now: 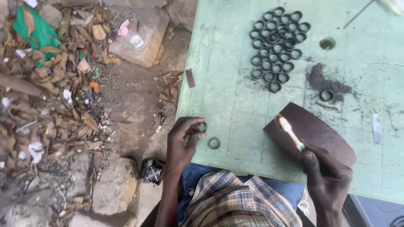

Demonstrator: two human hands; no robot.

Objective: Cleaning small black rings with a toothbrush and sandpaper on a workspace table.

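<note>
— Gripping tight: our left hand (182, 145) pinches a small ring (202, 127) at the green table's (219, 84) near edge, another ring (214, 143) lying just beside it.

— And our right hand (326, 178) clasps a brush (289, 131) against the brown sheet (311, 134).

— Farther up we see the ring pile (275, 46), with one stray ring (327, 96) in dark dust (326, 80).

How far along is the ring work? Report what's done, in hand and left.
Possibly done: a cluster of dark rings lies grouped on the green table, though finish can't be judged. In hand: the left hand pinches one ring; the right hand holds a brush over brown abrasive sheet. Loose: two single rings.
</note>
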